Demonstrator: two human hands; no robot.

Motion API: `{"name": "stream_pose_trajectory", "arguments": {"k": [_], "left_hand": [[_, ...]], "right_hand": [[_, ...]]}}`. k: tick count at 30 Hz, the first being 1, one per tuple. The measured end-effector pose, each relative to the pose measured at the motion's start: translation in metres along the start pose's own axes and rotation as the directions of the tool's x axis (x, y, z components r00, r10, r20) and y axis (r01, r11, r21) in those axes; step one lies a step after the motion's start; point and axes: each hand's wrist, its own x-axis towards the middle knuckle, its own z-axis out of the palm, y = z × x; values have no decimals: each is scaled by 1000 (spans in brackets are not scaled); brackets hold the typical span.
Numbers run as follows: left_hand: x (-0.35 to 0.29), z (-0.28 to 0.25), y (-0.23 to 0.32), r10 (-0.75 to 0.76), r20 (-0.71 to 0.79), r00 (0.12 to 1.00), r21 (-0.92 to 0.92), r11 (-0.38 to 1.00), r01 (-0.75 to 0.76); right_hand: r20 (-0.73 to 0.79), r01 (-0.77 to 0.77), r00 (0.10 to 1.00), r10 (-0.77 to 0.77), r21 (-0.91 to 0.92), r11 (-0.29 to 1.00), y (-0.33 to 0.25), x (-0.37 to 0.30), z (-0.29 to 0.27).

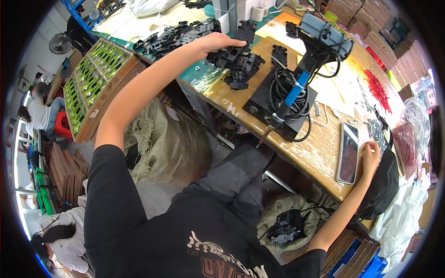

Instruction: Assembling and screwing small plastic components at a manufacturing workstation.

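My left hand (217,43) reaches across to the table's far left side. Its thumb lies over a black plastic part (245,31), with the other fingers hidden behind it. More black plastic chassis-like parts (238,65) lie just below that hand. At the right, my right hand (371,160) has its fingers curled together beside a heap of small dark metal pieces (376,129). Whatever sits between those fingertips is too small to make out. A phone (348,153) lies flat just left of this hand.
A black device with a coiled cable and blue-handled tool (294,92) stands mid-table. Black parts (178,37) are heaped at far left; red pieces (378,90) lie at far right. A crate of green parts (95,76), a woven sack (171,139) and a black bag (382,190) flank the table.
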Motion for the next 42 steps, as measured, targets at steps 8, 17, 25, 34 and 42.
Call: {"name": "stream_pose_trajectory", "arguments": {"k": [8,17,25,34,42], "left_hand": [[28,17,-8,269,-202,942,456,877,-152],[-84,-49,-84,412,-556,722,453,879,-152],[-241,-135,-310,60,-857,511,285,882,375],[-253,-89,-286,0,-784,621,120,981,151],[-96,-23,-100,495,-445,746,291,868,-403]], "right_hand": [[18,-60,998,60,23,998,-8,-1,-4],[49,-20,999,20,-6,1000,2,-1,-5],[98,-26,995,18,82,996,24,6,2],[77,-15,997,11,45,999,37,10,-5],[26,-6,1000,5,57,998,9,1,-2]]}}
